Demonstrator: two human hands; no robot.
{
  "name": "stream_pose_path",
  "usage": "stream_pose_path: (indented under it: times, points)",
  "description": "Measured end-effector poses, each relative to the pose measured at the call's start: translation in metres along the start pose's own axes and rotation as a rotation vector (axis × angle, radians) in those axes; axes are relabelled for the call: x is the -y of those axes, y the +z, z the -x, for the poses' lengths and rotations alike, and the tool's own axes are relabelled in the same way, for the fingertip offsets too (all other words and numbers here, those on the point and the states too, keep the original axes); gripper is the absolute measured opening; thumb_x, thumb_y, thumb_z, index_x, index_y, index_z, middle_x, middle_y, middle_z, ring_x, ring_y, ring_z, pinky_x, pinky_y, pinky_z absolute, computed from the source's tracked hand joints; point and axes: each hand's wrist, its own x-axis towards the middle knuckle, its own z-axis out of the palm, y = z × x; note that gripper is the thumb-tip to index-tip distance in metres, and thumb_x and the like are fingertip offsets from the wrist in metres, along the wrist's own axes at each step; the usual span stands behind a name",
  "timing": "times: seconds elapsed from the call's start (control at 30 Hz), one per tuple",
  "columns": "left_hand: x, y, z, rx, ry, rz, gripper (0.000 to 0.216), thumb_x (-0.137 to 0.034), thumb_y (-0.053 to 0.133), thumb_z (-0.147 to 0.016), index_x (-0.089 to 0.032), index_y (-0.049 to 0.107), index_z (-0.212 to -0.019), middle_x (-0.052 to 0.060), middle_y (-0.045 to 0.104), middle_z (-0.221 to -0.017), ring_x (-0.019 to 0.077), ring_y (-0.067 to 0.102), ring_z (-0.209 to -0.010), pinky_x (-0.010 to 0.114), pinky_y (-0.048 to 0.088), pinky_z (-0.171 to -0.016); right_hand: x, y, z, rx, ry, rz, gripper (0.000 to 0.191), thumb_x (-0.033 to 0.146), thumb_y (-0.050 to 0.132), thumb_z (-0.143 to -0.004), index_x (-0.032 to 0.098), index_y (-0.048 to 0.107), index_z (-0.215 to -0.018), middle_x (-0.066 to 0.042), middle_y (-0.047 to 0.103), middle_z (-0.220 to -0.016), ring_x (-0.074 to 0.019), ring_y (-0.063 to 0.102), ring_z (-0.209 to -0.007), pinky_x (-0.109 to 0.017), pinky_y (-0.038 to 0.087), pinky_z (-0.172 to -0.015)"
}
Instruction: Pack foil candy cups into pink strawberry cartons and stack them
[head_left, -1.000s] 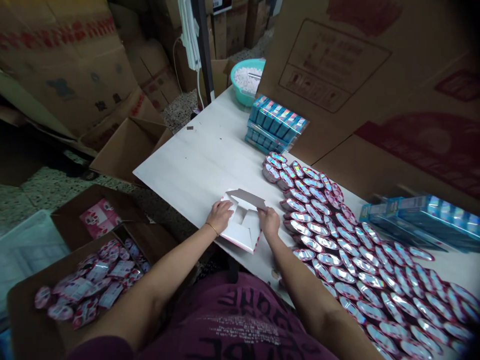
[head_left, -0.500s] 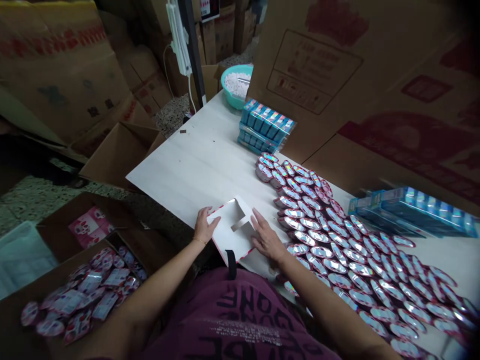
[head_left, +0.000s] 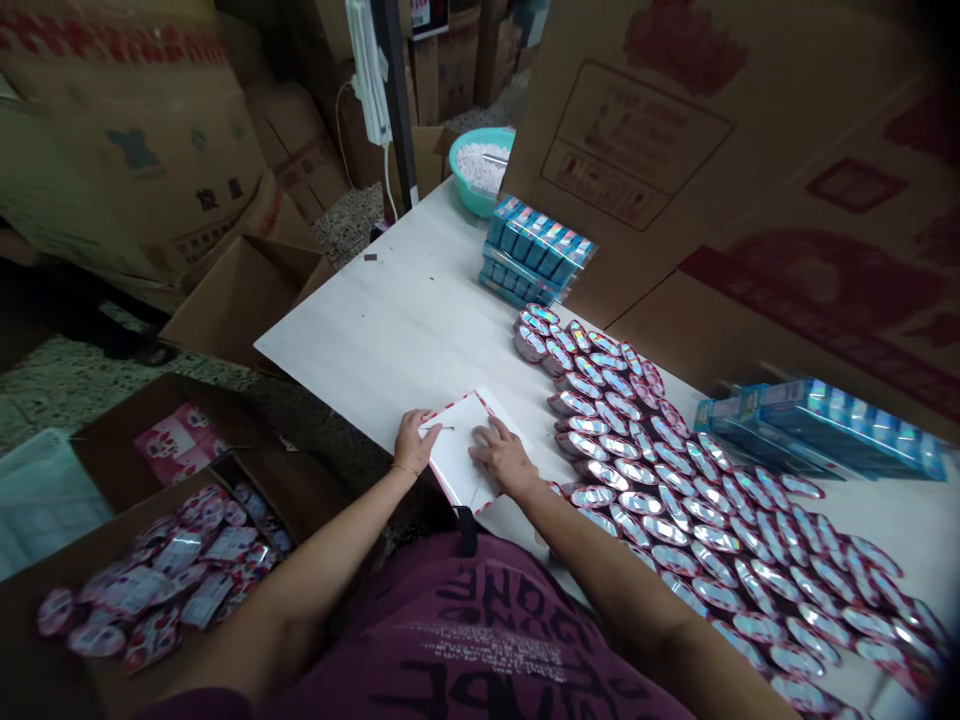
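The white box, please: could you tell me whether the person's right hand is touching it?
Touching. The head view shows the right hand lying flat on the white box, fingers spread across its top face.

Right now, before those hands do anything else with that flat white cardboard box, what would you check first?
1. White cardboard box with red-trimmed edge lying flat on the white table: ok.
2. Right hand spread open on top of the box: ok.
3. Left hand on the box's left corner, firm grip or only resting: cannot tell.
4. Box fully supported by the table: cannot tell, since its near corner sits right at the table's front edge.
5. Shiny foil packets spread to the right, kept apart from the box: ok, a gap shows.
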Motion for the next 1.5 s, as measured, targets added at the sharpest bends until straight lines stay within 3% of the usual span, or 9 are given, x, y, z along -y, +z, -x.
stream_pose_path:
  times: [0.23,0.43,0.6,0.8,0.9,1.07,1.27,1.4,1.5]
  points:
    - [-0.003,0.003,0.006,-0.189,-0.327,0.219,0.050,-0.034,0.059,-0.073,-0.014,0.043,-0.116,0.012,0.052,-0.111,0.0204,0.051,-0.104,0.033,0.040,-0.093,0.005,0.014,0.002,-0.126,-0.016,-0.131,0.022,0.026,0.047,-0.084,0.025,0.062,-0.101,-0.005,0.048,-0.128,-0.0234,0.029,-0.128,-0.046,0.027,-0.100]
    - [-0.025,-0.007,0.026,-0.212,-0.650,0.542,0.046,-0.055,0.042,-0.080,-0.015,0.053,-0.100,0.008,0.063,-0.087,0.0195,0.061,-0.083,0.033,0.048,-0.076,0.013,-0.007,-0.020,-0.173,0.489,-0.411,0.057,0.037,0.059,-0.075,0.013,0.044,-0.124,-0.013,0.062,-0.102,-0.0268,0.057,-0.094,-0.039,0.045,-0.078]
    - [-0.040,-0.056,0.021,-0.315,-0.431,0.976,0.051,-0.060,0.040,-0.078,-0.019,0.052,-0.105,0.009,0.061,-0.108,0.0202,0.060,-0.097,0.036,0.048,-0.083,0.027,-0.036,-0.012,-0.462,-0.014,-0.224,0.036,0.026,0.047,-0.085,0.020,0.045,-0.121,-0.007,0.062,-0.097,-0.0195,0.056,-0.091,-0.040,0.038,-0.092]
    - [-0.016,-0.083,0.028,-0.028,-0.142,0.399,0.107,-0.038,0.078,-0.053,-0.024,0.016,-0.139,0.015,0.016,-0.147,0.0297,0.017,-0.135,0.046,0.026,-0.105,0.007,0.020,0.015,-0.279,-0.416,0.139,0.038,0.012,0.040,-0.086,0.026,0.048,-0.121,-0.001,0.061,-0.099,-0.0149,0.053,-0.096,-0.040,0.028,-0.105]
    - [-0.016,-0.077,0.025,-0.086,-0.084,0.285,0.108,-0.038,0.075,-0.058,-0.026,0.008,-0.141,0.015,0.011,-0.149,0.0308,0.017,-0.135,0.048,0.028,-0.104,0.008,0.043,0.020,-0.201,-0.295,0.117,0.035,0.015,0.039,-0.087,0.023,0.052,-0.118,-0.004,0.060,-0.107,-0.0160,0.051,-0.103,-0.037,0.027,-0.106]
    - [-0.029,-0.083,0.007,-0.015,-0.023,0.223,0.044,-0.042,0.054,-0.077,-0.014,0.059,-0.111,0.012,0.064,-0.108,0.0246,0.058,-0.104,0.038,0.042,-0.094,0.027,0.040,-0.020,-0.238,-0.005,0.023,0.048,0.023,0.037,-0.088,0.011,0.037,-0.134,-0.013,0.028,-0.144,-0.0258,0.021,-0.133,-0.043,0.020,-0.108]
    - [-0.024,-0.096,-0.008,-0.091,-0.154,0.123,0.039,-0.047,0.054,-0.075,-0.010,0.066,-0.082,0.007,0.069,-0.087,0.0239,0.062,-0.089,0.031,0.047,-0.083,0.015,0.049,-0.065,0.014,0.172,-0.197,0.062,0.032,0.057,-0.077,0.017,0.037,-0.135,-0.010,0.018,-0.147,-0.0281,0.010,-0.136,-0.048,0.017,-0.107]
    - [-0.021,-0.098,-0.012,-0.090,-0.266,0.141,0.040,-0.049,0.057,-0.070,-0.010,0.065,-0.067,0.005,0.066,-0.070,0.0227,0.062,-0.079,0.027,0.048,-0.074,0.005,0.054,-0.063,-0.316,0.344,-0.600,0.039,0.021,0.045,-0.082,0.020,0.051,-0.121,-0.010,0.044,-0.135,-0.0216,0.035,-0.126,-0.042,0.026,-0.105]
    - [-0.018,-0.099,-0.013,-0.104,-0.291,0.214,0.039,-0.049,0.059,-0.068,-0.010,0.065,-0.066,0.005,0.065,-0.070,0.0213,0.062,-0.078,0.025,0.048,-0.070,0.002,0.059,-0.076,-0.465,0.525,-0.804,0.046,0.020,0.043,-0.081,0.017,0.042,-0.126,-0.013,0.054,-0.122,-0.0207,0.051,-0.112,-0.041,0.038,-0.096]
